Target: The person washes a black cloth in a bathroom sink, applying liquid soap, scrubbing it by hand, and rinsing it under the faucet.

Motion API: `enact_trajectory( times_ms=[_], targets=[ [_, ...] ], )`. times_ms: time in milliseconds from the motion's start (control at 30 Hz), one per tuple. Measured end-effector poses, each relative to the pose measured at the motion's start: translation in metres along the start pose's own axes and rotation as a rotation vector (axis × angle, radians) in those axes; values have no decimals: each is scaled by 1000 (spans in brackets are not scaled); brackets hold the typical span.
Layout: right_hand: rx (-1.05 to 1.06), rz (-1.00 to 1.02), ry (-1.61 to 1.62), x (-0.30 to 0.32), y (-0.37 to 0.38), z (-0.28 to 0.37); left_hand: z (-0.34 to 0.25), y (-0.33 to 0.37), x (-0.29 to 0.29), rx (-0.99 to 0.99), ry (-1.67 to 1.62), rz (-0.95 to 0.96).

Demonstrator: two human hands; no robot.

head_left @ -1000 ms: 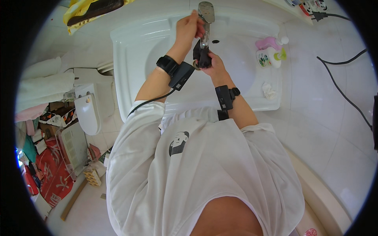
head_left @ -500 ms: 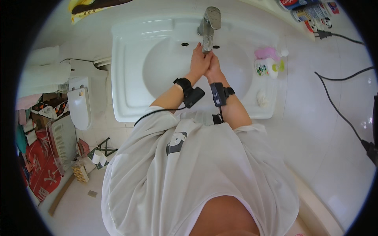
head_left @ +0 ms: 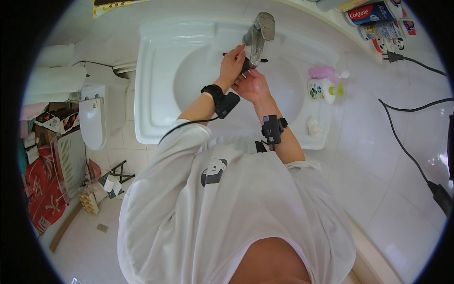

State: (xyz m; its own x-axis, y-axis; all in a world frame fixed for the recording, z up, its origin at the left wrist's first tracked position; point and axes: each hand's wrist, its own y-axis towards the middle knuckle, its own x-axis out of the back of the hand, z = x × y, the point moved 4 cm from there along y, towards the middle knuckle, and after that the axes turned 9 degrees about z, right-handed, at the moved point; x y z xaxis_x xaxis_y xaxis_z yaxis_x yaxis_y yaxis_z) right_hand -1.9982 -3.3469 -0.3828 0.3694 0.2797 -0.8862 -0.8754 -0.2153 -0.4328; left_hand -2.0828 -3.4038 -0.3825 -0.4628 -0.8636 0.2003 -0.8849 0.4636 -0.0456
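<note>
Beneath and beside the chrome faucet [head_left: 259, 38], my two hands are over the white washbasin [head_left: 163, 90]. My left hand [head_left: 231, 64] has its back up and its fingers stretched toward the faucet's base. Lower and to its right, my right hand [head_left: 253, 87] lies palm up with the fingers apart, below the spout. A dark patch [head_left: 245, 66] shows between the left fingers and the spout; whether it is the drain or an object, I cannot make out. Nothing is plainly held in either hand. Each wrist wears a black strap with a small black device.
A pink bottle [head_left: 321, 73] and a white pump bottle [head_left: 321, 90] lie on the basin's right rim, with a pale crumpled lump [head_left: 313, 128] nearer me. Toothpaste boxes [head_left: 373, 14] and a black plug [head_left: 392, 57] are at upper right. A toilet [head_left: 92, 123] stands left.
My hands were pressed together under the spout; now they are apart. The left has moved slightly left, and the right has dropped lower and turned palm up. The view has shifted slightly.
</note>
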Motion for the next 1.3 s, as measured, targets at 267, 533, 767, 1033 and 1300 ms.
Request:
enact_trajectory(
  times_ms=[267,533,767,1033,1300],
  targets=[
    [212,-135,-18,25,12,28,0,-36,-25,-75,191,80],
    [170,-22,100,16,2,22,22,-36,-25,-327,289,297],
    [214,-88,11,34,-10,17,49,-38,-11,104,-298,295],
    [113,-67,-42,55,-8,17,22,-33,5,356,-250,401],
    [205,-164,-233,69,-4,19,20,-27,5,255,-422,334]
  ],
)
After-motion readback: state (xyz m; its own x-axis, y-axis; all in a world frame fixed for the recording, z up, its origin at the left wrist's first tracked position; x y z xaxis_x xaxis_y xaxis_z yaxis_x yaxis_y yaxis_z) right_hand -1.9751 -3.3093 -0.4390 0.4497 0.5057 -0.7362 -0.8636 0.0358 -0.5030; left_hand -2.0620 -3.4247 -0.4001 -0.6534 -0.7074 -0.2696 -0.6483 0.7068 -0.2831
